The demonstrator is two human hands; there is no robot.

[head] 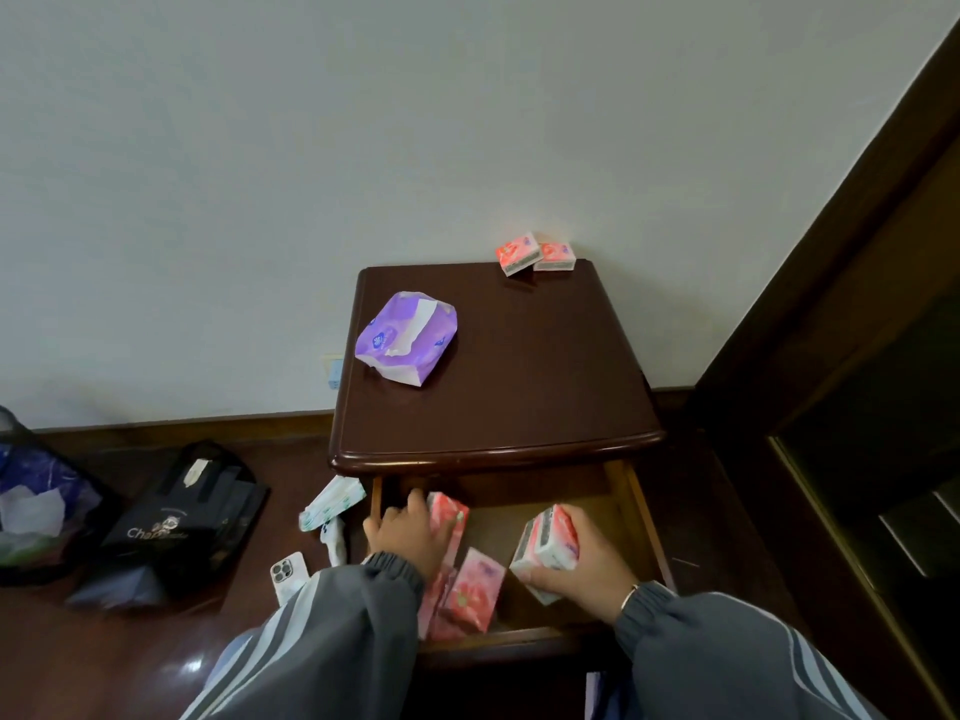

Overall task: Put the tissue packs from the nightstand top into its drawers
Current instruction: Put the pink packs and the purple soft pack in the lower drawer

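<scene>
Open drawer (644, 517): left hand (410, 535) flat on pink pack (449, 517); right hand (582, 558) clamped on pink-white pack (550, 543).

Bare drawer floor (498, 527) between pink packs (470, 589)

— What sort of place is this?
— A bedroom in a home. A dark wooden nightstand (498, 366) stands against a plain pale wall (363, 122), on a glossy wooden floor (104, 662).
— Anything else?
— Dark wood framing (831, 304) on the right, and a black shopping bag (182, 517) and a phone (288, 571) left on the floor.
</scene>
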